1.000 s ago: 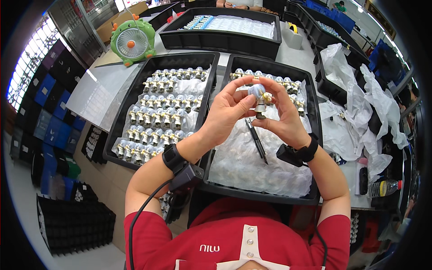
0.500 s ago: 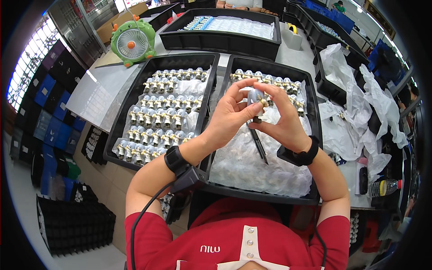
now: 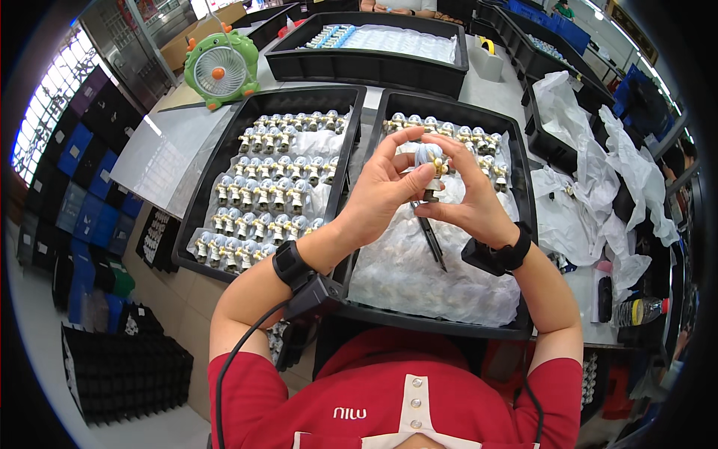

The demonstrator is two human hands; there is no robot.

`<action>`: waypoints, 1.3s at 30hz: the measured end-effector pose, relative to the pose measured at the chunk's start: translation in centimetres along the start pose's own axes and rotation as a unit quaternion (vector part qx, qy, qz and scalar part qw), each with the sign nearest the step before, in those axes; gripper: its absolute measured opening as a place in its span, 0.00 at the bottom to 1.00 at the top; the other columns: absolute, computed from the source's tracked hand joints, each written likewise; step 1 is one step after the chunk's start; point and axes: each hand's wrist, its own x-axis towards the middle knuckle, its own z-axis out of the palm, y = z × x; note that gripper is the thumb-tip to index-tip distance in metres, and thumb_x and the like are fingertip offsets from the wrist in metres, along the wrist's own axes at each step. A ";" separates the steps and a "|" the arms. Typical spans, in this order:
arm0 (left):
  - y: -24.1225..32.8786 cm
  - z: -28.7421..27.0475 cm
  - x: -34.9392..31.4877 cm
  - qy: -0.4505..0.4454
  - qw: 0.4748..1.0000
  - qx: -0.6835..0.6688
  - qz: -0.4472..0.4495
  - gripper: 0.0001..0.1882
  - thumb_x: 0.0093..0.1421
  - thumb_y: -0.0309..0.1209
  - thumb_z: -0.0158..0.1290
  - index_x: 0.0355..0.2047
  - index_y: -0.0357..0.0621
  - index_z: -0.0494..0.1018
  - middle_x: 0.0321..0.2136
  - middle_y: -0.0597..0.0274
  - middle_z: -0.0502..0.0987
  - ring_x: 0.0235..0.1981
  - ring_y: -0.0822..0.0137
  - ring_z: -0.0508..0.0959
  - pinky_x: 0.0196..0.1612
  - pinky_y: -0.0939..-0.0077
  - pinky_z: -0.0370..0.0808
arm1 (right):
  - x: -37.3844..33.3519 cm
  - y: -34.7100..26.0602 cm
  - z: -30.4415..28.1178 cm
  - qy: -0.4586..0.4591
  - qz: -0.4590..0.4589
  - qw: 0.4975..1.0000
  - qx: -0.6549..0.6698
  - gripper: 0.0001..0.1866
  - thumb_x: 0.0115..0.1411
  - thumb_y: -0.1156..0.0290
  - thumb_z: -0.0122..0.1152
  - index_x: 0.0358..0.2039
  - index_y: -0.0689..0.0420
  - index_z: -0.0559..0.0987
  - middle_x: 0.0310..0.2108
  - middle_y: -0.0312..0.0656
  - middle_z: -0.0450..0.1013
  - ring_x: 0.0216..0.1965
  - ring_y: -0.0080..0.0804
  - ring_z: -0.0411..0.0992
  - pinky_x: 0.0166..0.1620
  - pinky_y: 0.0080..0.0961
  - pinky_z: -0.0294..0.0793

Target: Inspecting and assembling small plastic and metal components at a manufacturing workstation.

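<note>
Holds a small chibi-style figurine (image 3: 431, 166) above the near-right black tray (image 3: 525, 176), with pale blue hair at the far end, a white-and-gold outfit in the middle and dark feet at the near end. Grasps it from the left with the left hand (image 3: 385, 187), pressing the thumb against the body and arching the index finger over the head. Curves the right hand (image 3: 477, 198) around the right side, with bent fingers beside the head and the thumb reaching just below the feet; cannot tell for sure about contact there. Wears a black wrist strap (image 3: 286, 258) on each arm. Below the hands, has a black pen-like tool (image 3: 429, 239) lying slantwise on translucent white film (image 3: 426, 295) inside the same tray, with rows of like figurines (image 3: 479, 138) toward its far end. To the left, has a second black tray (image 3: 299, 96) bearing several more rows. Farther off, faces a third black tray (image 3: 366, 69) and, left of it, a green animal-shaped fan (image 3: 218, 71). Well to the right, has crumpled white plastic sheets (image 3: 632, 168) and, nearer, a red-capped clear bottle (image 3: 639, 312) lying on its side.
</note>
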 end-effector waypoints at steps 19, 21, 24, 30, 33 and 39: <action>0.0 0.3 -0.1 0.011 0.996 -0.089 -0.020 0.20 0.64 0.35 0.45 0.53 0.41 0.61 0.44 0.59 0.71 0.41 0.66 0.76 0.42 0.75 0.75 | 0.1 -0.6 0.4 0.069 -0.048 0.995 -0.057 0.35 0.36 0.73 0.71 0.48 0.57 0.66 0.47 0.45 0.65 0.52 0.42 0.62 0.54 0.35 0.62; -0.3 0.2 -0.1 0.022 0.997 -0.064 -0.026 0.18 0.64 0.35 0.44 0.52 0.41 0.62 0.44 0.60 0.71 0.41 0.66 0.76 0.42 0.74 0.75 | 0.0 -0.7 0.5 0.081 -0.060 0.993 -0.062 0.35 0.36 0.74 0.70 0.48 0.57 0.66 0.46 0.45 0.65 0.51 0.42 0.62 0.54 0.34 0.62; -0.3 0.0 -0.1 0.026 0.999 -0.032 -0.028 0.17 0.65 0.36 0.42 0.50 0.40 0.65 0.44 0.61 0.72 0.40 0.66 0.75 0.41 0.74 0.74 | 0.0 -1.5 0.4 0.089 -0.085 0.989 -0.085 0.36 0.36 0.75 0.70 0.49 0.56 0.67 0.46 0.45 0.65 0.51 0.42 0.62 0.53 0.34 0.62; 0.0 -0.2 0.1 -0.034 0.985 -0.146 -0.089 0.21 0.67 0.41 0.35 0.52 0.39 0.63 0.45 0.56 0.71 0.40 0.64 0.74 0.41 0.72 0.74 | -0.3 -1.8 -0.1 0.074 -0.084 0.988 -0.102 0.40 0.37 0.74 0.70 0.54 0.56 0.64 0.47 0.44 0.65 0.51 0.41 0.63 0.54 0.33 0.62; -0.1 -0.2 0.1 -0.033 0.983 -0.154 -0.091 0.22 0.67 0.42 0.33 0.53 0.38 0.62 0.46 0.52 0.70 0.40 0.64 0.75 0.42 0.71 0.74 | -0.3 -1.5 0.1 0.091 -0.026 0.995 0.036 0.42 0.37 0.73 0.70 0.56 0.57 0.62 0.48 0.44 0.66 0.51 0.37 0.65 0.54 0.31 0.62; 0.2 -0.1 0.2 -0.054 0.982 -0.164 -0.074 0.22 0.67 0.40 0.33 0.54 0.37 0.60 0.48 0.50 0.69 0.42 0.63 0.75 0.44 0.70 0.74 | -0.3 -0.7 -0.2 0.055 -0.006 0.994 0.094 0.43 0.41 0.73 0.69 0.58 0.57 0.58 0.53 0.43 0.64 0.55 0.32 0.61 0.57 0.30 0.56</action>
